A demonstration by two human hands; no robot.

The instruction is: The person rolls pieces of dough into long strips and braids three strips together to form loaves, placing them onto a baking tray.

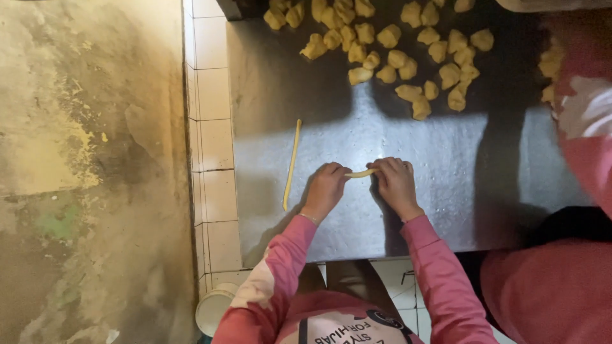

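My left hand (327,186) and my right hand (394,181) rest side by side on a dark metal worktop (446,178). Between them they pinch a short yellow rope of dough (361,172), one end under each hand's fingers. A long thin dough rope (292,163) lies straight on the worktop just left of my left hand, apart from it. A pile of several yellow dough lumps (389,44) sits at the far side of the worktop, well beyond both hands.
White tiles (213,146) edge the worktop on the left, with a stained concrete floor (89,172) beyond. A white cup (213,310) stands on the floor near my left elbow. Another person in a pink garment (583,127) stands at the right.
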